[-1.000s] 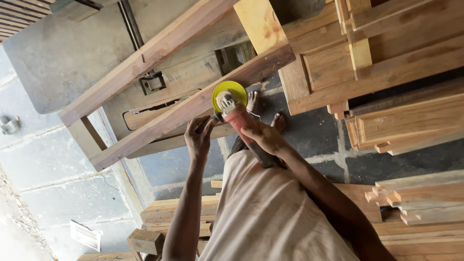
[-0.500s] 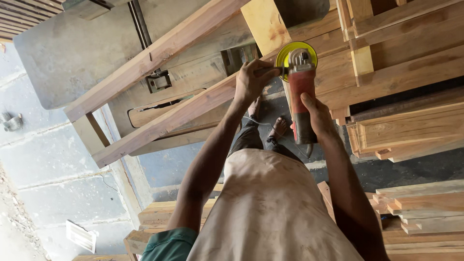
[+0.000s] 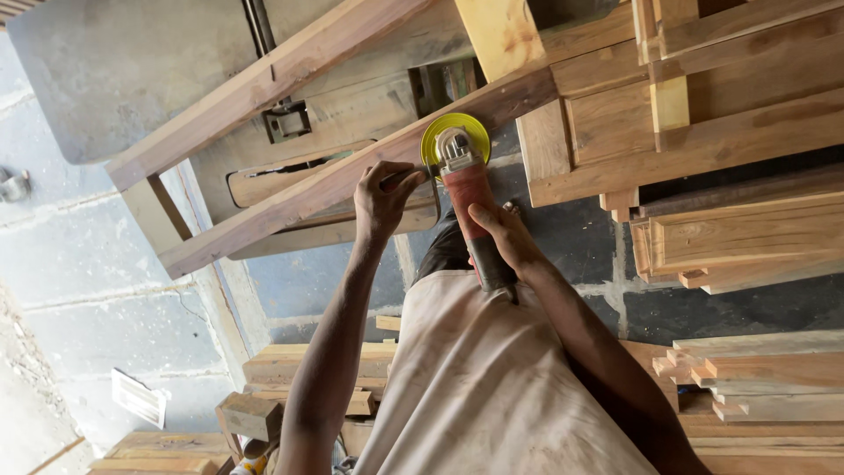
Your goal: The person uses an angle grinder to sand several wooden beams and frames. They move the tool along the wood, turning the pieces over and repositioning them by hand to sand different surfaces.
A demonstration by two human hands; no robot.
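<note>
I hold a red angle grinder (image 3: 468,198) with a yellow-green disc (image 3: 454,134) pressed against a long wooden beam (image 3: 334,185) that runs diagonally across the view. My right hand (image 3: 499,236) wraps the grinder's red and dark body. Around the side handle, just left of the disc, my left hand (image 3: 383,198) is closed. A second wooden beam (image 3: 264,84) lies parallel above the first.
A wooden panel door frame (image 3: 694,114) lies at the upper right. Planks (image 3: 765,369) are stacked at the lower right and more offcuts (image 3: 264,400) at the lower left. Below is a concrete floor (image 3: 79,264); a grey machine table (image 3: 132,70) stands behind the beams.
The grinder and both hands moved down and left along the beam from its upper right end, back towards my body.
</note>
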